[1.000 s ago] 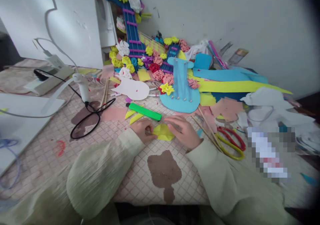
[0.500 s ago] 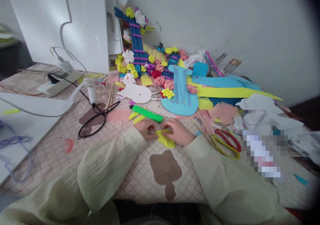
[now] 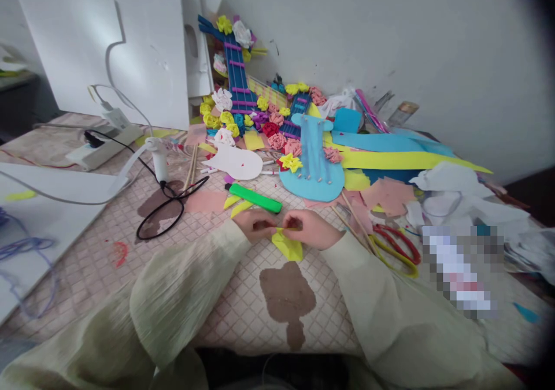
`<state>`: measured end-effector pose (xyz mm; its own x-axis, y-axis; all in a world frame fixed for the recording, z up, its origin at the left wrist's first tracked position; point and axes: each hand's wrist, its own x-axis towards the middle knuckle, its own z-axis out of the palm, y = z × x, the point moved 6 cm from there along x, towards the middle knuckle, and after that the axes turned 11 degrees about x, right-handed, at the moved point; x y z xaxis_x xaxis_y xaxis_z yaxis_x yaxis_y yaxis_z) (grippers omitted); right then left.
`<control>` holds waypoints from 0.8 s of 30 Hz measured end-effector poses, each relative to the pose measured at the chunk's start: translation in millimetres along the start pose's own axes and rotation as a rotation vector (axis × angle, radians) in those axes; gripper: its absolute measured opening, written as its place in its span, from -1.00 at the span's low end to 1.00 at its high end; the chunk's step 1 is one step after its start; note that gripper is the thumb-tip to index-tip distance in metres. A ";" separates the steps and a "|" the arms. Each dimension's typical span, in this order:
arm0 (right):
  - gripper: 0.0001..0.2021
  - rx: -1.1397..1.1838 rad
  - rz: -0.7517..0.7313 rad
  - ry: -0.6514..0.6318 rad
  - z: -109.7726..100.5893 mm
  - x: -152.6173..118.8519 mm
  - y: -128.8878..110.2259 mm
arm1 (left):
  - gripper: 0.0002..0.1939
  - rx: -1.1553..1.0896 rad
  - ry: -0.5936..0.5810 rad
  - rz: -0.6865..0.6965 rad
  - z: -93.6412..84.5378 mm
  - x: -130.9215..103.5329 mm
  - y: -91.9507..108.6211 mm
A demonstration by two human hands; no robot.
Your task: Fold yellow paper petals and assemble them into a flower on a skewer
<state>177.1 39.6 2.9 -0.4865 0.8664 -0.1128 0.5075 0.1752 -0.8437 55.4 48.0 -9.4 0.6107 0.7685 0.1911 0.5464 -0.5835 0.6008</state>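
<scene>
A small folded piece of yellow paper (image 3: pixel 288 247) hangs between my two hands, low over the table's middle. My left hand (image 3: pixel 256 226) pinches its upper left edge with fingers closed. At the upper right edge, my right hand (image 3: pixel 313 229) is closed on the same paper, thumb and fingertips together. Just beyond my left hand lie a green marker (image 3: pixel 255 198) with a black tip and yellow strips (image 3: pixel 241 206). A light blue guitar-shaped cutout (image 3: pixel 313 185) rests behind my right hand.
Paper flowers (image 3: pixel 271 129) and a dark blue guitar neck (image 3: pixel 238 81) stand at the back. Left are a white glue gun (image 3: pixel 159 162), its black cable and a power strip (image 3: pixel 104 147). Scissors (image 3: pixel 396 251), sticks and paper scraps lie right. A brown stain (image 3: pixel 287 292) marks the cloth.
My fingertips have shifted along the paper's top edge, and the right hand has turned slightly. The yellow paper now hangs a little lower, with more of its face showing.
</scene>
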 end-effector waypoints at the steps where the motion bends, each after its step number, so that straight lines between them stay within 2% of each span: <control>1: -0.98 0.035 0.001 -0.013 -0.1 -0.7 0.1 | -0.79 -0.011 -0.012 0.008 0.7 0.4 0.0; 8: -0.90 0.176 0.006 -0.073 -0.8 -4.5 -7.6 | -0.71 -0.067 -0.038 -0.030 3.1 1.0 -0.2; 11: -0.85 0.378 0.030 0.023 -3.3 -4.9 -7.8 | -0.60 -0.131 -0.030 -0.080 2.6 0.5 3.2; 14: -0.79 0.675 0.128 0.180 -3.5 -8.2 2.1 | -0.55 -0.326 -0.029 -0.182 2.0 -0.9 5.7; 16: -0.76 0.779 0.163 0.226 -1.1 -12.1 8.1 | -0.55 -0.443 -0.051 -0.242 3.0 -2.2 7.0; 20: -0.73 0.647 0.022 0.290 -8.2 -22.0 10.2 | -0.60 -0.500 -0.066 -0.296 3.9 -3.9 5.1; 24: -0.75 0.184 -0.288 0.425 -21.1 -34.7 -1.5 | -0.58 -0.544 -0.059 -0.403 7.6 -5.8 -4.2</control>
<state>208.2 19.1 19.2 -0.2375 0.9148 0.3267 0.2443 0.3818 -0.8914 53.9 44.0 -18.9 0.4587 0.8735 -0.1627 0.3809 -0.0279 0.9242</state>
